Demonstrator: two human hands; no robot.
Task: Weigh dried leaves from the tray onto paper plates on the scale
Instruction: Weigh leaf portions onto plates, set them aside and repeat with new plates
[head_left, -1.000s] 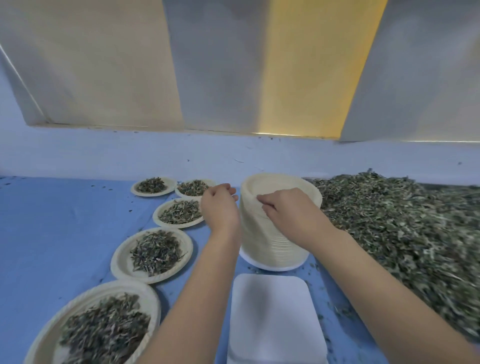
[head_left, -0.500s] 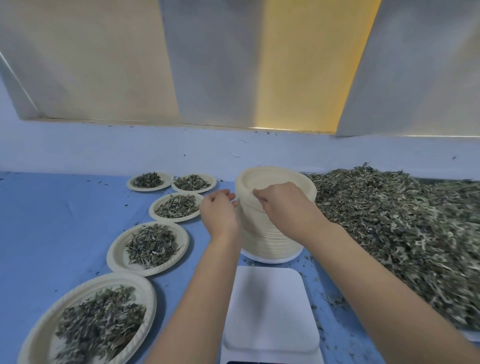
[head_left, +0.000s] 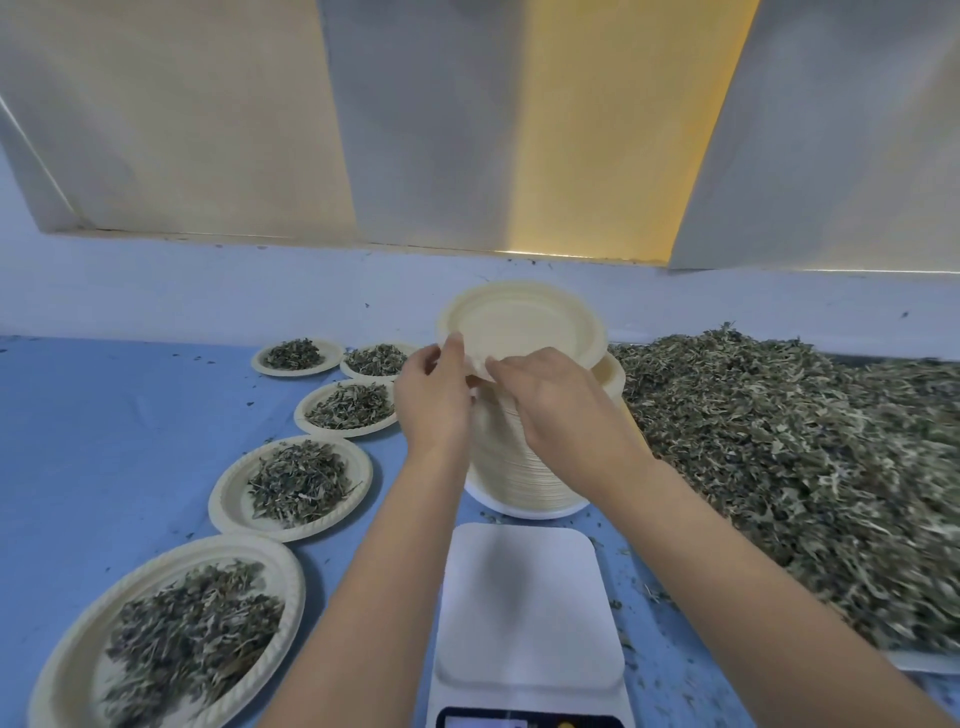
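Since before, the top plate (head_left: 524, 325) has tipped off the stack (head_left: 524, 467). Left hand (head_left: 434, 400) and right hand (head_left: 561, 410) pinch its rim, bound for the scale (head_left: 524, 597).

One wide-angle view, worn at head height, looks forward and down over the blue-covered table (head_left: 104, 441) toward the pale panelled wall (head_left: 182, 130). The cream round paper plate (head_left: 524, 327) sits at arm's length, centre frame; the white rectangular digital scale (head_left: 524, 597) lies nearest, cropped by the bottom edge.
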